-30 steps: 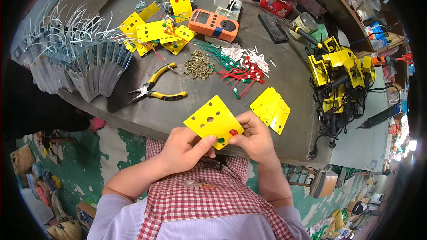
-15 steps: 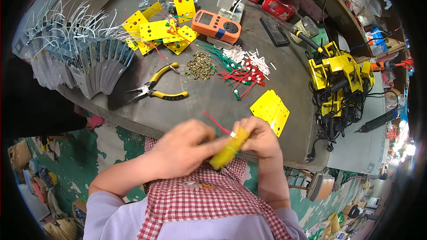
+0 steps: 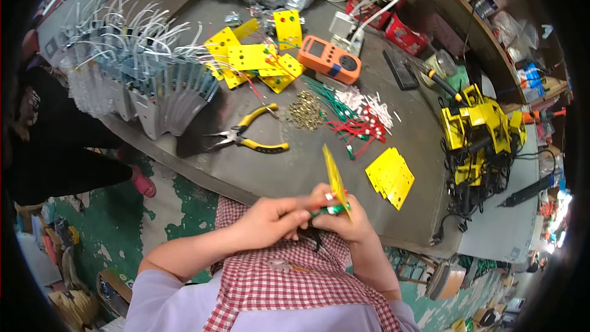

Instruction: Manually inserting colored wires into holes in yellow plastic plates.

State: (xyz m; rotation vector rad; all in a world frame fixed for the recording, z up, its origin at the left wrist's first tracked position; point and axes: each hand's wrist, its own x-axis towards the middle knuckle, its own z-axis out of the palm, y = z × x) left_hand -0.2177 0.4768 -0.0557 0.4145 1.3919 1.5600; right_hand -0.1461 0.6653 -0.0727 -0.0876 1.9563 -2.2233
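Note:
My right hand [image 3: 349, 220] grips a yellow metal plate [image 3: 334, 174], held on edge above the front of the bench. A red indicator light [image 3: 330, 197] and a green indicator light [image 3: 335, 209] are at the plate's lower end. My left hand [image 3: 270, 222] is closed beside them, fingers pinched around their wires, which are mostly hidden. Beyond my hands lie more red-wired indicator lights [image 3: 362, 128], green wires [image 3: 332, 99], white sleeves [image 3: 380, 110] and a pile of brass nuts [image 3: 305, 110]. A stack of yellow plates [image 3: 391, 177] rests to the right.
Yellow-handled pliers [image 3: 246, 130] lie left of centre. Wired metal housings [image 3: 147, 80] crowd the left side. Further back are finished-looking yellow plates [image 3: 252, 57] and an orange meter [image 3: 329, 60]. Yellow brackets with black cords [image 3: 482, 126] sit at the right. Another person's pink slipper [image 3: 142, 182] shows at left.
The yellow plate has turned from lying tilted across my hands to standing on edge, its free end upward. The indicator lights now show at its lower end. The whole view has shifted.

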